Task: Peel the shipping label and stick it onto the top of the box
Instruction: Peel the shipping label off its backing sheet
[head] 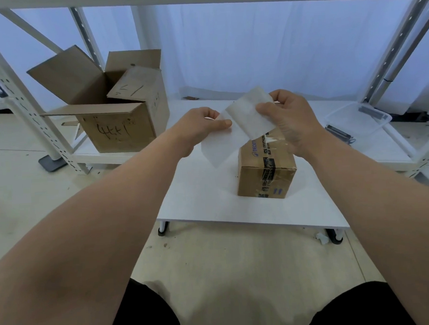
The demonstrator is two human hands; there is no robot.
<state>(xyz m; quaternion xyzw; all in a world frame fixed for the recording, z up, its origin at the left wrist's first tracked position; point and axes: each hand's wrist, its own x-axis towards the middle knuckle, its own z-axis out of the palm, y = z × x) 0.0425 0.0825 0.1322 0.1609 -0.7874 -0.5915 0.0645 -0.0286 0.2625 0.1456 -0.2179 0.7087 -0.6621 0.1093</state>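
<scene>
A small taped cardboard box (267,174) stands on the low white table (200,193). Above its far end I hold two white sheets that are partly pulled apart. My left hand (201,123) pinches the lower sheet, the backing paper (220,147), which hangs down to the left of the box. My right hand (283,115) pinches the upper sheet, the shipping label (248,112), which is lifted and tilted up to the right. Both sheets show blank white sides. Part of the box top is hidden behind my right hand and the sheets.
A large open cardboard box (115,110) with handwriting stands on a low white shelf at the left. White rack posts (16,94) rise left and right. A clear plastic bin (356,121) lies on the right shelf. My knees are at the bottom edge.
</scene>
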